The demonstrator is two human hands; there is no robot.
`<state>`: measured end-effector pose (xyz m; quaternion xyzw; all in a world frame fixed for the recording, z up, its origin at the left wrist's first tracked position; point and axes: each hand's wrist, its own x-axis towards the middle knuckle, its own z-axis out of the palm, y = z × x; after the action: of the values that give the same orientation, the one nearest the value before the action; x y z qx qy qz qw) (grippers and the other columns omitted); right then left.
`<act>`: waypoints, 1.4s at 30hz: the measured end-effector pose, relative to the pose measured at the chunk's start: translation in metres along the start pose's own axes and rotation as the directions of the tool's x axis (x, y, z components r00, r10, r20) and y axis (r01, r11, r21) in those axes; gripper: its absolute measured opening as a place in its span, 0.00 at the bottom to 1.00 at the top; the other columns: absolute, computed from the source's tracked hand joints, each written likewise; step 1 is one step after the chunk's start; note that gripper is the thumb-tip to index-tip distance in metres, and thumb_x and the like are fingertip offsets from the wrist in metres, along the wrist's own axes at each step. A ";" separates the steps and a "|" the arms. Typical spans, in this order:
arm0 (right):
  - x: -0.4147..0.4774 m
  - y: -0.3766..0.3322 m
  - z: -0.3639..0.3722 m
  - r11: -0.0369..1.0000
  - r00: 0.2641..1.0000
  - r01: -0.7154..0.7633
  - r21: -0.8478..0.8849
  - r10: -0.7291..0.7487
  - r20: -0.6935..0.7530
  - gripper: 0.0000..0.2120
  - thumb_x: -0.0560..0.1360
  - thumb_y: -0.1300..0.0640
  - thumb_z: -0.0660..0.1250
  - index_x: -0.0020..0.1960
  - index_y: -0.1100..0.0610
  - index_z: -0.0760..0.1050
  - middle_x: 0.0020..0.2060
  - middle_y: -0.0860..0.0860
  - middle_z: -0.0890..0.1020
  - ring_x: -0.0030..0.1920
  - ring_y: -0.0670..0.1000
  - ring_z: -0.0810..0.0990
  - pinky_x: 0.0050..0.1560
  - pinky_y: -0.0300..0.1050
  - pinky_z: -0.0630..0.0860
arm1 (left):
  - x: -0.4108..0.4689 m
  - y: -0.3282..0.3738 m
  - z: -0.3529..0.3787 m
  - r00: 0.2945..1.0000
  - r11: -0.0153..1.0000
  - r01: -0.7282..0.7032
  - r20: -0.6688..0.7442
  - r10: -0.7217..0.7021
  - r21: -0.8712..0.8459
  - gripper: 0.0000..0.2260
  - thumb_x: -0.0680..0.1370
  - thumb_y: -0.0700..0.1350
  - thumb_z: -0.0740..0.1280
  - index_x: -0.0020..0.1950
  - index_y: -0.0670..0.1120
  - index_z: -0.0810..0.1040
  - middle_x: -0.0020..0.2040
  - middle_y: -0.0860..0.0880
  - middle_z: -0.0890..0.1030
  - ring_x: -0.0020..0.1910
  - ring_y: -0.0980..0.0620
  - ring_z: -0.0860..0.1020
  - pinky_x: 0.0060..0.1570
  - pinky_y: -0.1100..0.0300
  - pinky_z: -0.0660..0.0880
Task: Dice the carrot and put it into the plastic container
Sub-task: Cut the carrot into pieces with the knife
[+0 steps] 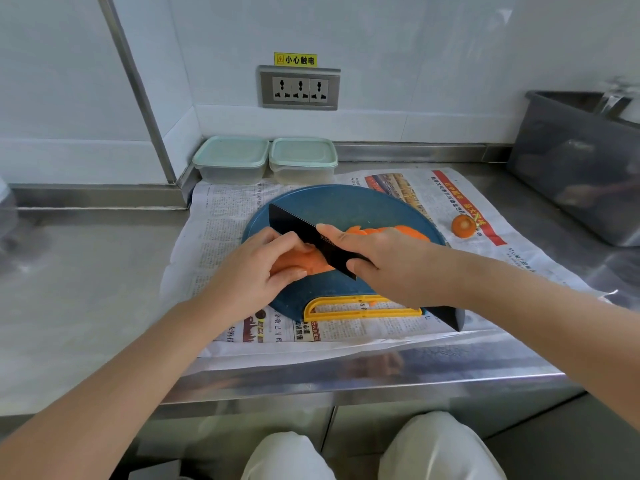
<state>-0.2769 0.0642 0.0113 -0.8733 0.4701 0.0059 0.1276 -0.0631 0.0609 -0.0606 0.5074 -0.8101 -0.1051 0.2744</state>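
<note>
Commercial-style kitchen: stainless steel counter (86, 271), white wall panels (415, 46), 3-gang socket (299, 90), cutting board (346, 202).

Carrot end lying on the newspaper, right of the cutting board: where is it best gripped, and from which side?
Probably pinch the carrot end across its rounded sides, coming from above. It is a short stub lying alone on the newspaper, apart from the blue cutting board, cut face up, so its flanks are free.

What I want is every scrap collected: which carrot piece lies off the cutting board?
The round carrot end lying alone on the newspaper, right of the blue cutting board. The other carrot pieces all sit on the board.
</note>
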 end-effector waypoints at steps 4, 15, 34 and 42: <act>-0.006 0.003 0.019 0.994 0.998 0.022 0.109 -0.015 -0.064 0.28 0.83 0.58 0.53 0.78 0.45 0.47 0.34 0.54 0.75 0.27 0.49 0.70 0.28 0.41 0.67 | 0.001 -0.001 -0.002 0.999 0.998 0.029 0.032 -0.027 -0.048 0.11 0.76 0.47 0.69 0.56 0.57 0.74 0.51 0.56 0.73 0.51 0.58 0.73 0.49 0.70 0.67; 0.010 -0.002 -0.001 1.000 0.999 0.010 -0.002 -0.010 0.038 0.27 0.83 0.57 0.51 0.78 0.44 0.46 0.42 0.54 0.77 0.33 0.49 0.73 0.31 0.39 0.68 | 0.003 0.002 -0.005 0.998 0.996 0.041 0.053 -0.037 -0.079 0.13 0.76 0.47 0.69 0.54 0.62 0.70 0.49 0.60 0.71 0.49 0.65 0.71 0.46 0.71 0.65; 0.014 -0.012 0.022 0.998 1.000 0.027 -0.054 -0.028 -0.011 0.31 0.82 0.60 0.54 0.78 0.51 0.40 0.43 0.54 0.73 0.34 0.51 0.72 0.37 0.46 0.71 | -0.002 0.002 -0.002 1.000 0.996 0.017 -0.004 -0.017 -0.083 0.12 0.73 0.46 0.73 0.52 0.57 0.75 0.48 0.58 0.73 0.47 0.61 0.73 0.46 0.69 0.66; 0.019 -0.007 0.033 0.995 0.999 -0.002 0.096 0.007 -0.044 0.29 0.82 0.61 0.53 0.78 0.50 0.44 0.41 0.56 0.75 0.29 0.47 0.68 0.30 0.39 0.68 | -0.008 -0.006 0.003 0.996 0.992 -0.020 -0.090 0.009 -0.125 0.15 0.74 0.45 0.71 0.58 0.57 0.77 0.51 0.57 0.76 0.50 0.61 0.75 0.51 0.67 0.70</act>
<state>-0.2571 0.0602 -0.0215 -0.8650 0.4745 -0.0357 0.1591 -0.0570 0.0645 -0.0682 0.4874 -0.7925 -0.1312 0.3423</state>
